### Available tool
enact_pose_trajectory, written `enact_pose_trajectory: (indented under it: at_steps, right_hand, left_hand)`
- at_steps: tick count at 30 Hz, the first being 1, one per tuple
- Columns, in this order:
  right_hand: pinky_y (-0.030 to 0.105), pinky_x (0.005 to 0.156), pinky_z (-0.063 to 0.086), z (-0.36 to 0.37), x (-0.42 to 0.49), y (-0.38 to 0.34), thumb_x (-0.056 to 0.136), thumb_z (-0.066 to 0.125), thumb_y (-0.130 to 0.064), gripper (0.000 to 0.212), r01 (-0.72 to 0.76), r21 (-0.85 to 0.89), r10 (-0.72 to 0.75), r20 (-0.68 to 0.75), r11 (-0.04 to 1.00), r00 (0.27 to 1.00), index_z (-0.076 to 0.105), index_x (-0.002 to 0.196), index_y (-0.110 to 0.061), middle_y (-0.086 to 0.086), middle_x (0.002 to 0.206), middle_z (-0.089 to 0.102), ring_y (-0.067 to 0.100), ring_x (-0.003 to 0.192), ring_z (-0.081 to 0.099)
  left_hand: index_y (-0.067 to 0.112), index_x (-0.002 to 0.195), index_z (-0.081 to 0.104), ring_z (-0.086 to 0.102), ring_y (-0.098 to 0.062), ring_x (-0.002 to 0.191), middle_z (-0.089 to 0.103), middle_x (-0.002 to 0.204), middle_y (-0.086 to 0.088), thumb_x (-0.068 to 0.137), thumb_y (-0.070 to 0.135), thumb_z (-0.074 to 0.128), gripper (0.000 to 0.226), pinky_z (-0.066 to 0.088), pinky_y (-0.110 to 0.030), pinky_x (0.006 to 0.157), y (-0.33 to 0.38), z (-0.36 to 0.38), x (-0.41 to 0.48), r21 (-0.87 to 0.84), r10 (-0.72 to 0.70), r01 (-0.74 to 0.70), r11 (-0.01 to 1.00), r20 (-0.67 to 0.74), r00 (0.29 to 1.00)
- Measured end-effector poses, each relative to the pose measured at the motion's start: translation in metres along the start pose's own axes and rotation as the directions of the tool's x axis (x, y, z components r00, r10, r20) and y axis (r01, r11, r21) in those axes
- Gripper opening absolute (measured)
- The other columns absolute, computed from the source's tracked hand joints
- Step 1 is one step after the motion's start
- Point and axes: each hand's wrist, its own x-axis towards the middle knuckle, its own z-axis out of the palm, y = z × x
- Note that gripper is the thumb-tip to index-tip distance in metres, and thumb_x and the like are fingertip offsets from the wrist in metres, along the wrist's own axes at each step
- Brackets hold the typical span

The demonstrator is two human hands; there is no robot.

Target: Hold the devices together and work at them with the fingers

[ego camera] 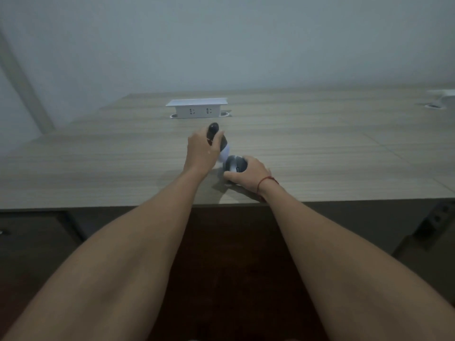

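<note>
Left hand: the left hand (200, 146) is lifted a little above the bench (98, 168), fingers and thumb curled round a dark object (213, 131).
Dark object: black and rounded at its far end, with a pale, whitish part (225, 155) showing below the hand at its near end; blur hides what it is.
Dark object, axis: its long axis runs from the far dark tip down and slightly right toward the pale end, so the dark tip points away from the person, toward the socket box (197, 109).
Right hand: the right hand (248, 172) rests low on the bench near its front edge, fingers wrapped round a grey mouse (235, 163), thumb on its near side.
Grey mouse: silver-grey with a darker band, lying on the bench just right of and nearer than the pale end of the dark object; the two look to be touching or almost so, and blur leaves that unsettled.
Grey mouse, axis: cannot be told, since the hand covers much of it.
Wrist: a red string (267, 182) circles the right wrist.
Socket box: white, raised from the bench top well beyond the hands, two outlets facing the person.
Bench: pale wood grain, with a dark front below its near edge.
Far right: a white fitting (440, 97) at the edge of view, beside a round opening (434, 106) in the bench.
</note>
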Motion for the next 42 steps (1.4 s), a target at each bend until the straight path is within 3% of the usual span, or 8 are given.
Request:
enact_pose_trajectory:
  at_steps: [8, 14, 16, 23, 29, 31, 37, 42]
  right_hand:
    - [0.046, 0.095, 0.049, 0.000, -0.005, 0.000, 0.057, 0.069, -0.055, 0.082, 0.017, 0.064, -0.014, -0.038, 0.998, 0.999, 0.050, 0.128, -0.019, 0.005, 0.124, 0.059, 0.026, 0.112, 0.055]
    - [0.046, 0.095, 0.049, 0.002, -0.002, 0.002, 0.057, 0.071, -0.056, 0.079, 0.026, 0.087, -0.019, -0.073, 0.996, 0.997, 0.053, 0.126, -0.022, 0.000, 0.122, 0.061, 0.023, 0.111, 0.057]
    - [0.045, 0.092, 0.051, 0.002, 0.000, 0.003, 0.058, 0.073, -0.055, 0.069, 0.034, 0.101, -0.027, -0.071, 0.994, 0.997, 0.056, 0.117, -0.024, -0.003, 0.113, 0.063, 0.021, 0.104, 0.059]
    - [0.040, 0.093, 0.051, -0.002, -0.003, 0.005, 0.061, 0.080, -0.047, 0.075, 0.046, 0.133, -0.034, -0.091, 0.990, 0.995, 0.055, 0.124, -0.016, 0.000, 0.119, 0.061, 0.020, 0.107, 0.058]
    - [0.036, 0.087, 0.053, 0.001, 0.002, 0.008, 0.059, 0.083, -0.044, 0.066, 0.056, 0.175, -0.039, -0.103, 0.983, 0.994, 0.057, 0.115, -0.020, -0.005, 0.106, 0.061, 0.016, 0.097, 0.058]
    - [0.033, 0.086, 0.052, 0.000, 0.001, 0.007, 0.061, 0.083, -0.040, 0.063, 0.063, 0.198, -0.043, -0.100, 0.978, 0.994, 0.057, 0.114, -0.019, -0.005, 0.106, 0.060, 0.014, 0.096, 0.057]
    - [0.008, 0.045, 0.043, -0.010, 0.000, 0.012, 0.068, 0.080, -0.011, 0.059, 0.035, 0.325, -0.030, -0.019, 0.945, 0.999, 0.054, 0.121, -0.012, 0.002, 0.114, 0.055, 0.009, 0.086, 0.055]
    - [0.019, 0.076, 0.046, -0.013, 0.007, 0.012, 0.070, 0.078, -0.018, 0.069, 0.060, 0.264, -0.065, 0.009, 0.963, 0.998, 0.049, 0.133, -0.015, 0.004, 0.128, 0.055, 0.016, 0.107, 0.051]
  left_hand:
    - [0.010, 0.082, 0.058, 0.049, -0.021, 0.074, 0.053, 0.081, -0.007, 0.094, 0.026, 0.057, 0.020, 0.035, -0.029, 0.067, -0.019, 0.004, -0.007, 0.243, -0.021, -0.026, 0.970, 0.190, 0.982]
    - [0.006, 0.078, 0.060, 0.050, -0.017, 0.062, 0.057, 0.070, -0.005, 0.094, 0.029, 0.057, 0.028, 0.038, -0.023, 0.057, 0.001, -0.005, 0.008, 0.036, 0.044, -0.045, 0.998, 0.042, 0.998]
    - [0.006, 0.080, 0.061, 0.051, -0.014, 0.062, 0.058, 0.070, -0.002, 0.093, 0.028, 0.058, 0.026, 0.039, -0.020, 0.059, 0.009, 0.001, 0.008, 0.014, 0.065, -0.067, 0.998, 0.099, 0.993]
    - [0.006, 0.090, 0.064, 0.056, -0.022, 0.075, 0.058, 0.081, -0.006, 0.095, 0.026, 0.056, 0.022, 0.043, -0.032, 0.069, -0.013, 0.003, 0.002, 0.259, -0.016, -0.059, 0.964, 0.278, 0.960]
    - [0.000, 0.086, 0.065, 0.063, -0.032, 0.078, 0.068, 0.083, -0.019, 0.093, 0.026, 0.056, 0.029, 0.053, -0.040, 0.072, 0.002, -0.002, 0.013, 0.083, 0.076, -0.082, 0.993, 0.078, 0.994]
    - [0.002, 0.088, 0.066, 0.062, -0.030, 0.077, 0.068, 0.085, -0.017, 0.093, 0.026, 0.057, 0.026, 0.054, -0.040, 0.073, 0.008, 0.004, 0.011, 0.084, 0.106, -0.117, 0.990, 0.125, 0.986]
    - [0.003, 0.088, 0.063, 0.059, -0.029, 0.079, 0.063, 0.086, -0.013, 0.094, 0.026, 0.057, 0.024, 0.047, -0.033, 0.070, -0.026, 0.005, -0.003, 0.227, -0.046, 0.008, 0.974, 0.166, 0.985]
    - [0.005, 0.082, 0.062, 0.056, -0.015, 0.065, 0.061, 0.076, -0.008, 0.095, 0.025, 0.055, 0.025, 0.048, -0.024, 0.063, 0.004, -0.002, 0.004, 0.053, 0.031, -0.032, 0.998, 0.014, 0.999]
